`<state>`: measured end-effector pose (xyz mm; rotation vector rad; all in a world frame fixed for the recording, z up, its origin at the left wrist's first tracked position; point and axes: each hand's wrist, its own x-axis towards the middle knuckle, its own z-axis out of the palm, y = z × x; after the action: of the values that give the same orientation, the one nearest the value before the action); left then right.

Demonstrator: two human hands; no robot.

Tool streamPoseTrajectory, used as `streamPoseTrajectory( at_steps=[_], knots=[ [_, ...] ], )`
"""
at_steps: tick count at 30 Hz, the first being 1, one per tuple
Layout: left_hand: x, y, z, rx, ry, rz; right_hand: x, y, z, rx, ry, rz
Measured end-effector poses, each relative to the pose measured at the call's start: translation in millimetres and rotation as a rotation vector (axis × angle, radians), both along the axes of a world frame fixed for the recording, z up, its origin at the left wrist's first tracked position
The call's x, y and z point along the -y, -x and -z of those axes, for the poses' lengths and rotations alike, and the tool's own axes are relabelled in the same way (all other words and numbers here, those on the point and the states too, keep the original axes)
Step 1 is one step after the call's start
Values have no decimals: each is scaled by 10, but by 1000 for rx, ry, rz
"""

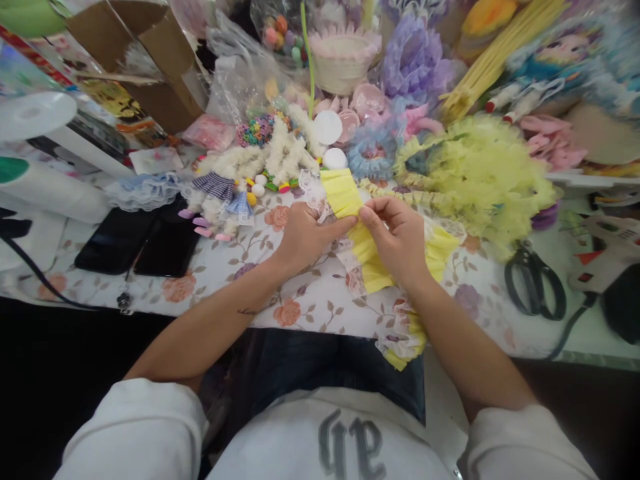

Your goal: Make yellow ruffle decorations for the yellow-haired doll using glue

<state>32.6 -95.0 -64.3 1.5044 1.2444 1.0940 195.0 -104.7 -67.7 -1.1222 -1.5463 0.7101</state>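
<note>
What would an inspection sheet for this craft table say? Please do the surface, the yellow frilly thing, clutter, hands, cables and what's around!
Surface: white cloth with orange and purple flowers.
Work in hand: pleated yellow fabric strip with white lace edging; more such fabric hangs over the front edge, perhaps joined to it.
Clutter: open brown cardboard box, fluffy yellow-green ruffled heap, black-handled scissors, two flat black phones.
Hands: left hand and right hand pinch the strip, fingertips close together.
Cables: thin black cable at left; dark cord from the white glue gun at right.
Surroundings: person's white shirt with grey lettering; co-workers, nothing seen.
</note>
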Motion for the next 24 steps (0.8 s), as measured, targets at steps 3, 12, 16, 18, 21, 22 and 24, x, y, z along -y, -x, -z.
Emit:
streamPoseTrajectory(
  at_steps=[3,12,16,18,21,22,24],
  knots=[
    [-7,14,-29,96,60,-12,-8,-34,-29,56,-32,-32],
    [-44,6,67,243,-19,74,-7,-13,-23,-28,-27,21],
    [-43,29,80,218,-33,93,-20,-23,8,-143,70,-30],
    [-50,30,83,279,-12,125,-29,-27,19,-187,114,-51],
    [-74,26,94,337,56,152,-42,-29,26,-214,139,-48],
    [-81,26,97,334,77,147,-46,-29,26,-213,139,-37],
    [-88,29,94,305,104,122,-52,-29,25,-207,135,-10]
  ],
)
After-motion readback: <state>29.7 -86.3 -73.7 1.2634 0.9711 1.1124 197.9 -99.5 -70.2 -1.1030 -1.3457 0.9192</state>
